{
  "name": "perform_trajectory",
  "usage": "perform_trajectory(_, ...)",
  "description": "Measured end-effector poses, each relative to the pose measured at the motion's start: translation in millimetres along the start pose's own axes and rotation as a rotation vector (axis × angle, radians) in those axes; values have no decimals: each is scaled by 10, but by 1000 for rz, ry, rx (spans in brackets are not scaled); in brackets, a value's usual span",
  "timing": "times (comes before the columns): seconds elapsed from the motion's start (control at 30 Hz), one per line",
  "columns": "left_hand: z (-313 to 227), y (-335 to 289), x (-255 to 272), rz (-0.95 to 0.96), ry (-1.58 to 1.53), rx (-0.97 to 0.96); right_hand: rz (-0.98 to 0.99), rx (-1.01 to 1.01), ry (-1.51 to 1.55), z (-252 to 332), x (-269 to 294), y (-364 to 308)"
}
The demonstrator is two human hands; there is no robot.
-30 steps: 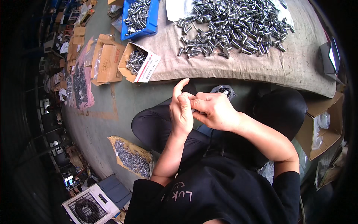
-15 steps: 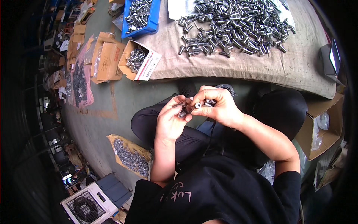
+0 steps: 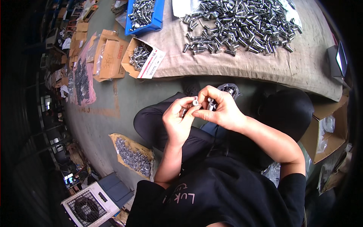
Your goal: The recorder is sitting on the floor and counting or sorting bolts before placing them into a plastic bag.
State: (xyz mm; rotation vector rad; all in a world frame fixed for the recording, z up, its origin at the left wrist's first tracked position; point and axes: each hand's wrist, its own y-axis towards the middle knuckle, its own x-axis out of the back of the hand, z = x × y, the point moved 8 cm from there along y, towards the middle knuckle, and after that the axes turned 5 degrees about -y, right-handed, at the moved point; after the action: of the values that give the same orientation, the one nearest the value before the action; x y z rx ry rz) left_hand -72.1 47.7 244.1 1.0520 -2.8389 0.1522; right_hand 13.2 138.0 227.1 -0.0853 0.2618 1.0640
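Note:
My left hand (image 3: 177, 120) is closed, its fingertips pinching a short shiny metal fastener (image 3: 195, 102) with a round hollow end turned upward. Another metal piece shows partly inside its curled fingers. Right against it, my right hand (image 3: 224, 108) is closed too. Several cylindrical metal fasteners (image 3: 210, 104) stick out between its thumb and fingers, while its thumb tip meets the left fingertips. Just beyond the right hand lies a clear plastic bag (image 3: 231, 90) with dark and metal pieces in it. Beyond my hands, a large heap of similar fasteners (image 3: 242, 26) covers the cloth-topped surface (image 3: 242, 68).
Left of the heap stand a blue bin (image 3: 155, 26) and an open carton (image 3: 151, 65), both holding fasteners. A brown carton (image 3: 113, 56) sits farther left. Small metal parts lie on a yellowish sheet (image 3: 113, 142) by my left arm. An open box (image 3: 331, 136) stands at right.
The hollow-ended fastener has passed from my right fingers to the left fingertips. My hands remain close together, and the plastic bag beyond them shows more.

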Motion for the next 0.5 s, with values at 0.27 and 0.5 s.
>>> perform_trajectory(0.27, -76, -25, -98, 124, 46, -165, -57, 79, -30, 63, 43, 2)
perform_trajectory(0.5, 156, -14, -229, 314, -943, 483, -50, -325, 790, -277, 105, 15)
